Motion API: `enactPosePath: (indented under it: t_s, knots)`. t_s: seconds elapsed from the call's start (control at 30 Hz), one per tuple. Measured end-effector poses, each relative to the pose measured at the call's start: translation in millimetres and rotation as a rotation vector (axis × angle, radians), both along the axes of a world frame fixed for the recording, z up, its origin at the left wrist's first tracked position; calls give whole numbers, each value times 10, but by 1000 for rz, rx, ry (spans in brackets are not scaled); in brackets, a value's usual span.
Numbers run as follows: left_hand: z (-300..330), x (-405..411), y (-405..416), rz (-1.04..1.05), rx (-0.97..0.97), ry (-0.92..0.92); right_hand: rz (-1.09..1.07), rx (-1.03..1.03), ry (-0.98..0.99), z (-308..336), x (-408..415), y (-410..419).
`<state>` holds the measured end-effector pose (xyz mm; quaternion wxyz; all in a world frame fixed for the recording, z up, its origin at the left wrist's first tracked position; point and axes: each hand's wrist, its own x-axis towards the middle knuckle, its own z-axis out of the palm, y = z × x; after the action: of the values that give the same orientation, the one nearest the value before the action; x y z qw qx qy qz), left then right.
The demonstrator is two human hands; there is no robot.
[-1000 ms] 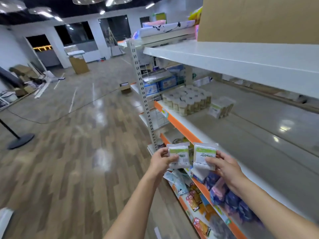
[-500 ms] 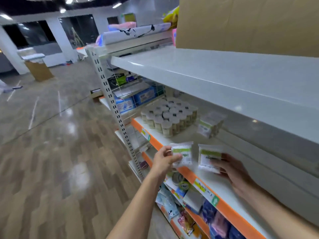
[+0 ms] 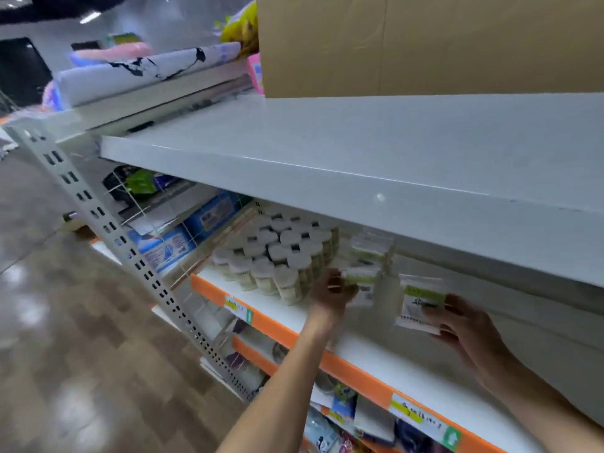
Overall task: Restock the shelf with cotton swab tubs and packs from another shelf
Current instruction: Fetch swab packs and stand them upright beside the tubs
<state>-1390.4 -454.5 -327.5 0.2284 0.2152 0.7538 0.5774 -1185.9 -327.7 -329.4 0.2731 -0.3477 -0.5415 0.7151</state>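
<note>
On the orange-edged shelf, under the big white shelf, we already had a tight block of cotton swab tubs sitting at the left end, with a little row of packs standing upright just to the right of them. Made sense to us: tubs grouped together, packs lined up beside them so the green labels face out.

We had one pack in each hand. Our left hand pinched a pack by its left edge, thumb in front and fingers curled behind, held upright right by the front of that row, probably so it could slot in as the next one. It was blurry there, so whether it touched the row yet we honestly couldn't tell. Our right hand gripped the second pack from its right side, fingers curled over the front, holding it above the bare stretch of shelf, apart from the row. Looked like that one was waiting its turn.

Both forearms reached in under the upper shelf, left arm stretched further, right wrist bent inward.
</note>
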Motion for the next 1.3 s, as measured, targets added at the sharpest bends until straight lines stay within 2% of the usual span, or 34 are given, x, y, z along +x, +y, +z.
enactPosePath:
  t_s: [0.13, 0.53, 0.73, 0.97, 1.13, 1.3]
  knots:
    - [-10, -204, 170, -49, -34, 39, -56, 14, 14, -26, -83, -89]
    - [-38, -350, 363, -67, 159, 43, -303, 189, -83, -278, -454, -405]
    - [-122, -402, 408, -91, 188, 24, -408, 333, -141, -251, -706, -488]
    - [-185, -273, 165, -47, 136, 10, -466, 465, -196, -256, -1019, -477]
    - [-178, -178, -13, -64, 122, 38, -487, 452, -179, -309, -1248, -464]
    - [-130, -152, -121, -127, 70, 24, -473, 442, -257, -388, -1437, -488]
